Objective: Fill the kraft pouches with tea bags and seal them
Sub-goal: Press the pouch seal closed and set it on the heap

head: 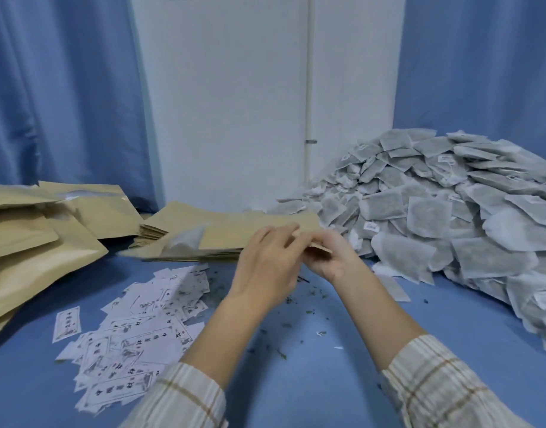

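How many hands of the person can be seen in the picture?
2. The left hand rests over the stack of flat pouches. The right hand, beside it, pinches the near corner of a pouch. None seems hidden.

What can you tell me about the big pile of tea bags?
The pile of tea bags is a tall, loose heap of flat, roughly square, white-grey, papery bags with dark filling showing through. Some carry small white tags on strings. It lies on the blue table, at the right, against the white wall and blue curtain. Neither hand touches it.
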